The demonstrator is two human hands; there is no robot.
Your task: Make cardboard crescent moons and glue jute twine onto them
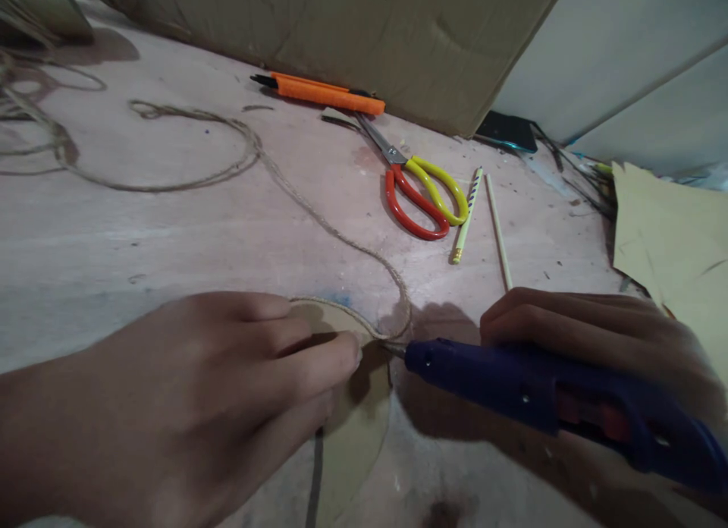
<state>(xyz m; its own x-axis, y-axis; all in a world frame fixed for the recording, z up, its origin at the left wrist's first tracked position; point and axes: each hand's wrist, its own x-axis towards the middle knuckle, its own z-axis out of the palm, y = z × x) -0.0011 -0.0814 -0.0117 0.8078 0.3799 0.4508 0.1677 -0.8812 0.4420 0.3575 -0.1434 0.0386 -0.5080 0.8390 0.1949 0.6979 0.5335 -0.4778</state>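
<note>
My left hand (244,391) presses its fingers on a tan cardboard piece (361,429) with a curved edge. Twine (341,236) runs along the upper edge of the cardboard, loops near its right side and trails off to the upper left. My right hand (597,342) is closed around a dark blue glue gun (483,380). The metal tip of the gun points left and meets the cardboard edge beside the twine, close to my left fingertips. The undersides of both hands are hidden.
Red-and-yellow scissors (418,202), an orange marker (330,94), a striped pencil (469,217) and a thin stick (499,232) lie beyond my hands. A cardboard box (341,35) stands behind, with a dark phone-like object (505,132) beside it. Cardboard sheets (671,240) are at right.
</note>
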